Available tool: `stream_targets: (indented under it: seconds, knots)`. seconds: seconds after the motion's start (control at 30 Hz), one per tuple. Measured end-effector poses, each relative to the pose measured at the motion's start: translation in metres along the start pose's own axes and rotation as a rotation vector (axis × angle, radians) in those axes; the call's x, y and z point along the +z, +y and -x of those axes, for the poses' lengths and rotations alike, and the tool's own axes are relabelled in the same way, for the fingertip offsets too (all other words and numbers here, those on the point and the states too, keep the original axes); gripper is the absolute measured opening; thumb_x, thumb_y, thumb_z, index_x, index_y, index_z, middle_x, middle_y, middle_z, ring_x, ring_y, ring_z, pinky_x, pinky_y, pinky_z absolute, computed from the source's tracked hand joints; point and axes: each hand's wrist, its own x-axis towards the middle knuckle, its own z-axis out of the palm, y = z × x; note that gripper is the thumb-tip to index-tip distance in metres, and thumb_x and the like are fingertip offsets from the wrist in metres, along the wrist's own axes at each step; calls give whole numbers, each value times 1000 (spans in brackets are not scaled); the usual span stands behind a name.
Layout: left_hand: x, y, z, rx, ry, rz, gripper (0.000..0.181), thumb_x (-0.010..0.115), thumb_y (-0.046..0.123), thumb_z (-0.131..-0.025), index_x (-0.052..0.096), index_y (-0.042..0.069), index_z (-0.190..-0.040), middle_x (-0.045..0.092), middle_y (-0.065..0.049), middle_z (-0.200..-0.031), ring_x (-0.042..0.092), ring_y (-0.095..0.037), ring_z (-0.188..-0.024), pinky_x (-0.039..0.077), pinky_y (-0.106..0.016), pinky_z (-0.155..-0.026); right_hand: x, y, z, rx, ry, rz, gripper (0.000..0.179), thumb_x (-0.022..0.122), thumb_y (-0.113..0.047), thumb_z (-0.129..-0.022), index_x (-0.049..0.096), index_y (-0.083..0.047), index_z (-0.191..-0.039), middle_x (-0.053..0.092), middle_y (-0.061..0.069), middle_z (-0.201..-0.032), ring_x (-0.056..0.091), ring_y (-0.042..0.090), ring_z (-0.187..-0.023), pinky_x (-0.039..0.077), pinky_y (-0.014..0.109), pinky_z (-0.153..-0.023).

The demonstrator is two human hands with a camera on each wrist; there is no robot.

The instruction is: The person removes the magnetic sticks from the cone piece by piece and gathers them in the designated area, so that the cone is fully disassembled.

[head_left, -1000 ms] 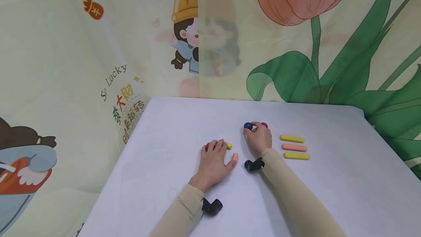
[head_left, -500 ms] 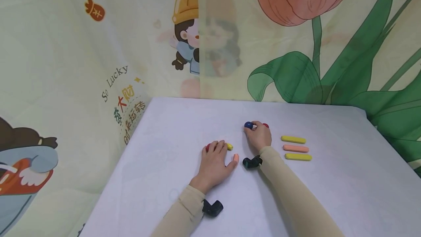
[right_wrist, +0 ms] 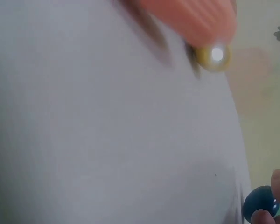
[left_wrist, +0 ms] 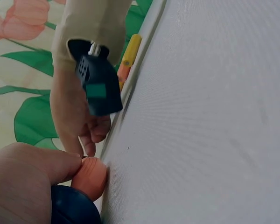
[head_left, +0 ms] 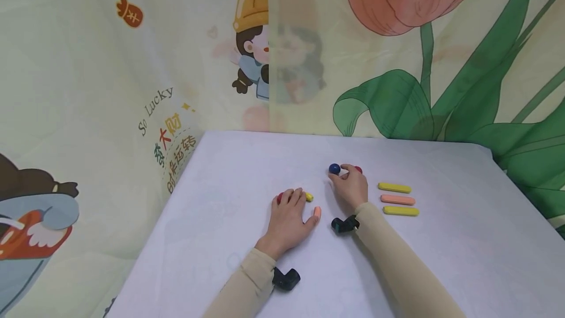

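My left hand rests low over the table, fingers spread, between a red ball, a yellow stick and a short orange stick. In the left wrist view its thumb touches the end of the orange stick, and a dark blue rounded thing shows beneath. My right hand is at a dark blue ball; thumb and index finger are parted around it, with a slight gap at the index tip. Behind that hand a red ball is partly hidden. The right wrist view shows the blue ball beside the fingertips.
Right of my right hand lie a yellow stick, an orange stick and another yellow stick in a column. They rest on a white-covered table. A patterned cloth hangs behind and at the left.
The index finger of my right hand has drawn slightly away from the blue ball, and that wrist has shifted a little to the right. My left hand has stayed put.
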Motion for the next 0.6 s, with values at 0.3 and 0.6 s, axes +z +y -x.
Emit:
stream_targets:
  seconds: [0.3,0.6]
  knots:
    - [1,-3,-1,4,13,47,59,48,50,-97,53,10,-140,45,-8,-149,33,-26,-137,24,-57,-109,-1,0,47,-194,-153,17,28,65,-27,-93,69,-12,-117,64,3,-90,53,19,-79,42,30,-67]
    - [-2,-11,-1,23,44,187,55,56,35,-96,49,8,-143,40,-10,-152,29,-29,-143,20,-59,-112,4,2,84,-379,-233,-4,20,68,-14,-91,73,-18,-110,67,-4,-97,54,13,-76,45,30,-69]
